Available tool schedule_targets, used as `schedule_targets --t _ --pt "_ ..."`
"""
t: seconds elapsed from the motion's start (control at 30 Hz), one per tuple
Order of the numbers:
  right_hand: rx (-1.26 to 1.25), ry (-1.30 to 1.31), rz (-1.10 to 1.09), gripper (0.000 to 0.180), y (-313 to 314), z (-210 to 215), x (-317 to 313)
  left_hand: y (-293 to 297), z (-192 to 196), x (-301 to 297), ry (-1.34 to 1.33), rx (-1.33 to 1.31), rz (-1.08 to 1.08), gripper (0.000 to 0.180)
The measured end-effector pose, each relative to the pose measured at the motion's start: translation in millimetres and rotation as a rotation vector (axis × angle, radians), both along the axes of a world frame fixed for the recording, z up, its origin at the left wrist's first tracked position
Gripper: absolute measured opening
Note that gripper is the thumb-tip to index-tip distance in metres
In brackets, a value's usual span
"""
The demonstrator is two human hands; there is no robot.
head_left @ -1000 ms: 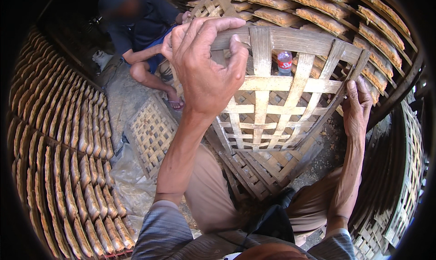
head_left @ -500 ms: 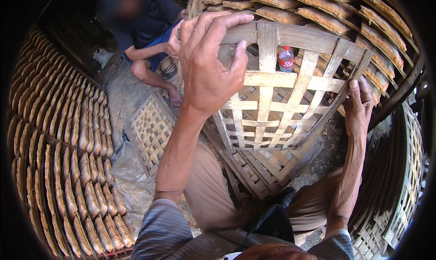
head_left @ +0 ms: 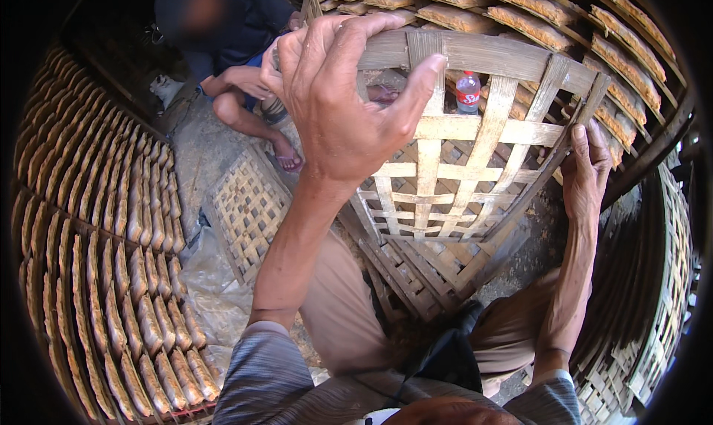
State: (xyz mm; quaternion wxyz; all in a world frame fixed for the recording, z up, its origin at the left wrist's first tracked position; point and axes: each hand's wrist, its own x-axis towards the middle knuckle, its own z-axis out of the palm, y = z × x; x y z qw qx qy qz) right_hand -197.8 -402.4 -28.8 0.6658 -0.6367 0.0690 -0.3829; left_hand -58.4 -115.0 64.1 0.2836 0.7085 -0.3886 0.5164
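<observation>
A woven bamboo tray (head_left: 464, 130) was tilted on edge above stacked trays (head_left: 416, 284), with both hands in contact. From the left hand (head_left: 342, 113), hooked over the top rim with thumb spread, it lay toward 4 o'clock; whether that hand was closed tight could not be told. Its side rail was pinched by the right hand (head_left: 584, 165), with the weave toward 9 o'clock. Its long axis, foreshortened, could not be judged.
</observation>
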Motion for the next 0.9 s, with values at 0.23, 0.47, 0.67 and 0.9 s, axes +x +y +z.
schedule_targets --t 0.23,0.47,0.67,0.9 --pt "0.016 -0.030 0.025 0.033 9.6 5.5 -2.6 -20.0 -6.9 -10.4 0.011 -0.040 0.119 0.064" --pt "0.041 -0.029 -0.028 0.032 11.4 6.1 -6.0 -22.7 -9.2 -4.5 0.004 -0.040 0.065 0.052" --pt "0.029 -0.027 0.005 0.029 0.5 -0.4 -6.8 0.6 -3.3 18.4 -0.057 0.091 -0.036 0.036" --pt "0.054 -0.060 0.048 0.024 1.0 -2.2 -4.0 13.7 6.2 20.0 0.107 0.171 -0.246 0.044"
